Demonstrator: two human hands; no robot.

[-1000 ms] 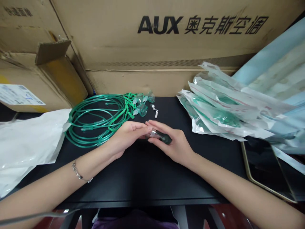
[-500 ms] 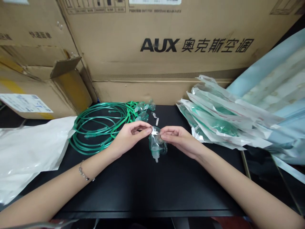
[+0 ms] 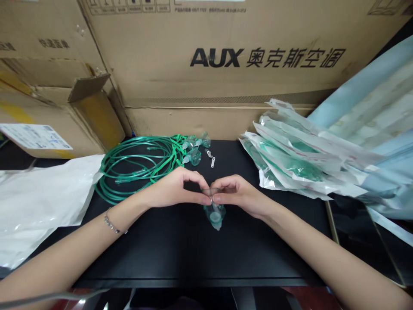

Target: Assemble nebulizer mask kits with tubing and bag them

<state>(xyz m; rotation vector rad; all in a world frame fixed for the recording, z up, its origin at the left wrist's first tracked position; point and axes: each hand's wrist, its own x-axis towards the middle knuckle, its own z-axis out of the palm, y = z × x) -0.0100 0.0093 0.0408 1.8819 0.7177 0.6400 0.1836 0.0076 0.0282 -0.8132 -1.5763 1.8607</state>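
Note:
Over the middle of the black table, a clear green oxygen mask (image 3: 215,215) hangs between my two hands, its narrow connector end tilted toward me. My left hand (image 3: 184,189) is closed, thumb and fingers pinching the upper part of the mask. From the other side my right hand (image 3: 240,193) pinches the same spot, fingertips almost touching the left ones. A small pale strip, apparently a metal nose clip, shows between the fingertips; most of it is hidden. Beyond the hands lie a few loose metal nose clips (image 3: 213,162).
Coiled green tubing (image 3: 142,140) with elastic straps and other masks (image 3: 195,156) lies behind my left hand. White plastic bags (image 3: 41,193) are at the left, packaged masks (image 3: 300,161) piled at the right. Large cardboard boxes (image 3: 206,90) stand along the back. A dark flat panel (image 3: 358,232) lies at the right.
Both hands have come closer together and slightly toward me, their fingertips meeting at the mask's upper part. The mask has tipped, its connector end turning toward me.

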